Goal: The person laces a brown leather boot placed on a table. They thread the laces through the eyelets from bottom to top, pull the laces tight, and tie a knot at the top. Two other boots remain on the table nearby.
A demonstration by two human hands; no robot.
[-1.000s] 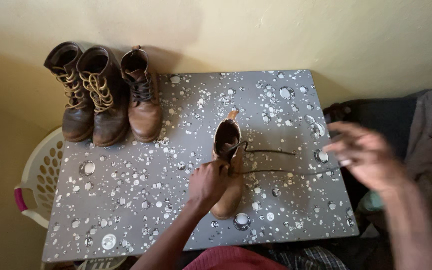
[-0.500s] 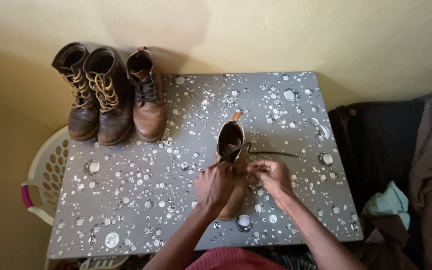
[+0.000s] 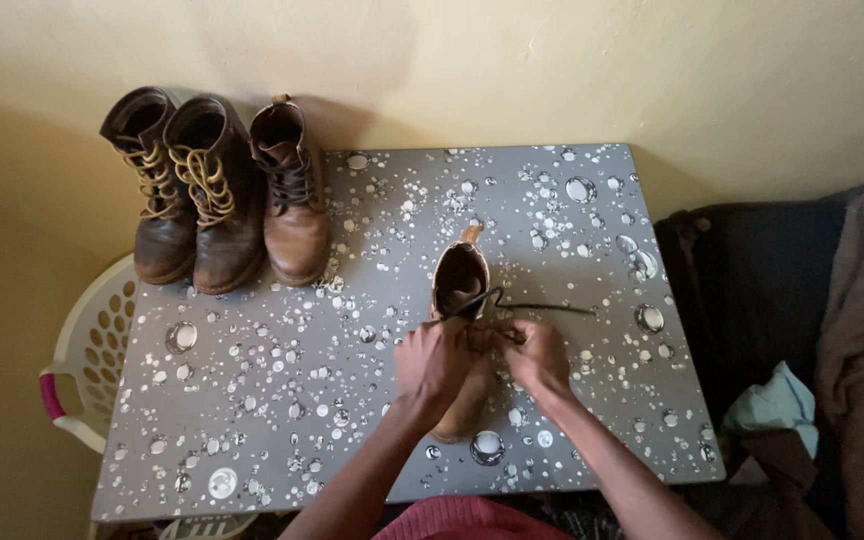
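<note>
Head view, looking down on a grey rectangular worktop (image 3: 282,400) printed with white water-drop spots, pushed against a pale yellow wall (image 3: 552,70).

Right of the worktop's middle, nearer the front edge: a tan leather ankle boot (image 3: 459,290), standing upright, opening upward, toe toward the front edge. Dark brown lace (image 3: 542,308) trailing from the boot's top toward the right edge, lying flat on the worktop.

Left hand (image 3: 432,365) pressed against the boot's left side and front, fingers curled closed around the lacing area. Right hand (image 3: 534,358) touching the boot's right side, fingers pinched narrow on the lace close to the eyelets; exact grip partly hidden by the knuckles. Both hands touching or nearly touching each other over the boot's tongue.

At the back left corner: three boots in a row, upright, toes toward the front. Two dark brown leather boots with yellow laces (image 3: 187,190) side by side, touching, partly overhanging the left edge. Just beside them on the right, a mid-brown leather boot with dark laces (image 3: 292,200), matching the one in hand.

Beyond the left edge, lower down: a white perforated plastic basket with a pink handle (image 3: 82,350). Beyond the right edge: dark and grey-brown cloth (image 3: 852,330) heaped up, with a pale green piece (image 3: 777,405) on it.
</note>
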